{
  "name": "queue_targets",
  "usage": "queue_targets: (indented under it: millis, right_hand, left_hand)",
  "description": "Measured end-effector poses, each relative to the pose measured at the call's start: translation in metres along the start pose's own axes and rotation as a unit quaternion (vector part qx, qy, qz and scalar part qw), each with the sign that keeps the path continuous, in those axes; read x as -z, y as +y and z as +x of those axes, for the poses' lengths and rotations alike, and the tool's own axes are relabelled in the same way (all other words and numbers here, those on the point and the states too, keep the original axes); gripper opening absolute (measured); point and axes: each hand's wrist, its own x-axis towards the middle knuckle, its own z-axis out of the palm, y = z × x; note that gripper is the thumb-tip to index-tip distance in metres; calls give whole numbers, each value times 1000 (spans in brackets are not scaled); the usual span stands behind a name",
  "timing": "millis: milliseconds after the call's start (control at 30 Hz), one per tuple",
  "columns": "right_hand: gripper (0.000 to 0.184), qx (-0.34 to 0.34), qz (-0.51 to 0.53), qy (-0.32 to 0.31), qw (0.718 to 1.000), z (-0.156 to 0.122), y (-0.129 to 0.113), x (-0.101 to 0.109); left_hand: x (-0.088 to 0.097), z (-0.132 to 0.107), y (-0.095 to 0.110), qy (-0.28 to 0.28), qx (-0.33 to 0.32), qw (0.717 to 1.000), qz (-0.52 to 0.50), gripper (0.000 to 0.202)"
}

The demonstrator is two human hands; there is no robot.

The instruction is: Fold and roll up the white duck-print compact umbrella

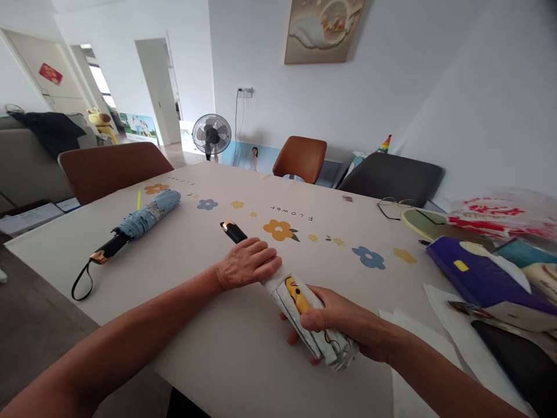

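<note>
Your right hand [343, 322] is closed round the near end of the white umbrella [300, 299], thumb on top and fingers curled under the folded cloth. The white umbrella lies slantwise on the worktop [226, 348], close to its front edge. Just beyond, your left hand [248, 262] lies palm down over the umbrella's upper part; whether it grips or only presses, I cannot tell from this angle. Past that hand the black handle [234, 231] juts out, gold at the tip. I'd judge the thing light, with a stiff core under soft, slippery fabric that bunches and slides, so the handle and the firm shaft are the surer holds. Left of the white umbrella and farther back lies a blue umbrella [143, 219]; to its right, a purple pouch [474, 273]; beyond it, glasses [394, 206] and a brown chair [300, 158]
</note>
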Motion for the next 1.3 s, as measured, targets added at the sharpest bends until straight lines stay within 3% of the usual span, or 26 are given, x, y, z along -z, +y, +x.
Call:
queue_targets:
  millis: [200,333,533,733,833,900,1033,1100,1167,1233,1300]
  right_hand:
    - [37,-51,32,-2,998,3,9,-1]
    - [29,-45,27,18,998,6,15,2]
    - [23,-45,28,27,998,2,11,-3]
    - [22,-15,16,62,998,-1,8,-4]
    - [18,-27,34,12,999,-1,5,6]
    - [20,-51,56,-37,996,1,1,16]
    - [53,-96,83,-110,986,8,-10,37]
    - [64,-70,90,-73,991,14,-11,47]
    - [51,9,113,51,992,19,-8,55]
    - [28,83,133,182,971,25,-1,58]
    - [20,99,119,224,962,29,6,52]
  left_hand:
    - [4,3,1,-33,-10,999,-33,18]
    - [1,2,3,-55,-13,998,-38,21]
    - [-3,0,3,-48,8,997,-59,30]
    - [7,7,6,-15,17,999,-46,36]
    - [7,9,8,-10,40,998,-55,31]
    - [5,8,9,-44,68,994,-77,25]
    - [7,8,11,-158,133,972,-107,24]
    - [12,10,10,-191,173,961,-95,22]
    - [20,14,8,-207,241,944,-89,21]
    - [26,18,4,-217,331,914,-93,25]
    - [29,20,-1,-227,411,878,-93,26]
